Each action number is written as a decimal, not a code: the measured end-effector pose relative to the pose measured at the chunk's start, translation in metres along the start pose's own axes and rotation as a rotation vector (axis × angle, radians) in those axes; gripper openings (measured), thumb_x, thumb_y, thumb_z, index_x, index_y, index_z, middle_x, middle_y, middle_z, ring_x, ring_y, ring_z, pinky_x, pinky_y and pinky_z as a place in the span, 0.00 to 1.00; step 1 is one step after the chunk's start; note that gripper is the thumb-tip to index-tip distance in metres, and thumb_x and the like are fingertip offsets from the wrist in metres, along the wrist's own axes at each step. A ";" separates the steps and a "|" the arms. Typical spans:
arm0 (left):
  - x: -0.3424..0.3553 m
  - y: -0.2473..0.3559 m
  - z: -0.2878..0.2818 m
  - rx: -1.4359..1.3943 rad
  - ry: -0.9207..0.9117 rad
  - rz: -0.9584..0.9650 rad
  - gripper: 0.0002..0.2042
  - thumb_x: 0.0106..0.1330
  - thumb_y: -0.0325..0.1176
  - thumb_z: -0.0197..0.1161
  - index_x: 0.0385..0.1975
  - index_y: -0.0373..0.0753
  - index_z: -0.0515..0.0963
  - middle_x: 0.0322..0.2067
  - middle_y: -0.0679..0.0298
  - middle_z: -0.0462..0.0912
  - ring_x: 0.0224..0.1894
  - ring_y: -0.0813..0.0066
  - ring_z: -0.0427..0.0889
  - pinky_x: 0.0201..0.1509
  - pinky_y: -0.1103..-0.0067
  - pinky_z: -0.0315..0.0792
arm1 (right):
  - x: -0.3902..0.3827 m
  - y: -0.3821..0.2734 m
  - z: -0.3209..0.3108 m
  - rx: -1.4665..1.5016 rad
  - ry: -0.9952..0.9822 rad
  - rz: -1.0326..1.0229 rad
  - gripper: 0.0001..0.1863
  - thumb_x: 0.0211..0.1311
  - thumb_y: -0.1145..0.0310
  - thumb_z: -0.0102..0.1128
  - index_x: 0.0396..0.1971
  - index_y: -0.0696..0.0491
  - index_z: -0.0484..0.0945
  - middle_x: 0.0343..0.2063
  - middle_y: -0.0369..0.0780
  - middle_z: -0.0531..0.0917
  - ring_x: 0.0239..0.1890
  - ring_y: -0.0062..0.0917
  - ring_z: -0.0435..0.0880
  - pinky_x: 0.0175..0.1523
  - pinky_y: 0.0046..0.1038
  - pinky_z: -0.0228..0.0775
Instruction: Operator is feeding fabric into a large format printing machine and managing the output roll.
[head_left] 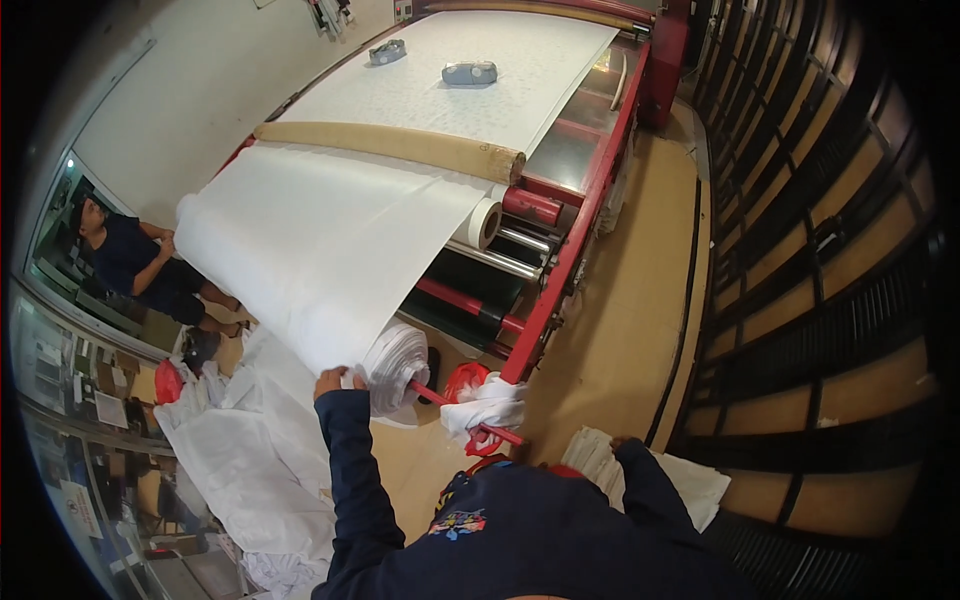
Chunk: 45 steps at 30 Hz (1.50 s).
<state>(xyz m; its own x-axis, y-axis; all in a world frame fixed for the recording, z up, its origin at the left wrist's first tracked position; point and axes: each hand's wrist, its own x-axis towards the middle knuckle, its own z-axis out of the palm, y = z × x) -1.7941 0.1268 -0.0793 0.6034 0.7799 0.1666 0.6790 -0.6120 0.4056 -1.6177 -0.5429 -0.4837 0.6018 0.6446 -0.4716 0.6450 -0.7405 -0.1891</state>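
My left hand [338, 380] rests against the near end of a thick white fabric roll [395, 365], its fingers apart on the cloth. From this roll a wide white sheet [320, 210] runs up onto the red-framed machine [575, 240]. A red bar [470, 415] sticks out of the roll's right end, with a white cloth [485, 405] draped over the frame beside it. Off to my right side, my right hand [622, 447] is next to a stack of folded pale cloth [592, 460]. Its fingers are too small and dark to make out.
A long cardboard tube [390, 147] lies across the machine, with two grey wrapped bundles [470, 73] beyond it. Loose white fabric [250, 450] is heaped on the floor at left. Another person [135, 255] stands at the roll's far end. A dark rack [810, 250] lines the right.
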 end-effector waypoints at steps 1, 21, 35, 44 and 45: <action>-0.005 0.005 -0.001 0.039 0.195 0.148 0.18 0.51 0.38 0.68 0.41 0.38 0.80 0.47 0.50 0.80 0.49 0.52 0.79 0.53 0.63 0.72 | 0.007 0.001 -0.036 -0.004 -0.018 -0.029 0.16 0.62 0.63 0.62 0.47 0.55 0.80 0.34 0.40 0.84 0.34 0.30 0.84 0.42 0.33 0.78; 0.137 0.371 0.175 -0.361 -0.108 -0.289 0.22 0.60 0.43 0.68 0.50 0.37 0.77 0.37 0.55 0.85 0.41 0.65 0.84 0.46 0.73 0.76 | 0.105 0.425 -0.206 1.462 -0.248 0.684 0.11 0.58 0.63 0.64 0.34 0.55 0.82 0.25 0.42 0.82 0.24 0.34 0.81 0.29 0.37 0.75; 0.251 0.381 0.374 -1.399 0.530 -1.105 0.19 0.61 0.48 0.65 0.47 0.46 0.77 0.42 0.65 0.78 0.41 0.73 0.75 0.50 0.74 0.71 | 0.535 0.341 -0.679 1.193 0.157 -0.095 0.25 0.63 0.65 0.64 0.57 0.55 0.71 0.35 0.39 0.82 0.30 0.19 0.80 0.30 0.20 0.70; 0.302 0.443 0.371 -1.250 0.938 -1.277 0.22 0.67 0.40 0.62 0.55 0.33 0.70 0.47 0.59 0.78 0.44 0.68 0.77 0.48 0.72 0.73 | 0.834 0.055 -0.951 0.715 0.393 -0.622 0.51 0.38 0.46 0.80 0.63 0.50 0.66 0.51 0.52 0.76 0.52 0.41 0.78 0.54 0.41 0.73; 0.308 0.442 0.366 -1.089 1.008 -1.371 0.23 0.67 0.40 0.62 0.57 0.33 0.68 0.48 0.58 0.77 0.45 0.67 0.78 0.46 0.71 0.74 | 0.880 0.021 -0.969 0.676 0.402 -0.584 0.55 0.35 0.47 0.82 0.65 0.50 0.63 0.54 0.52 0.74 0.57 0.44 0.74 0.57 0.42 0.72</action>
<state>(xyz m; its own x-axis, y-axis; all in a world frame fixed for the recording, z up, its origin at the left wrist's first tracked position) -1.1548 0.0480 -0.1775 -0.6558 0.5865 -0.4753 -0.3229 0.3512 0.8789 -0.6182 0.1939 -0.0683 0.4698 0.8686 0.1576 0.5621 -0.1567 -0.8121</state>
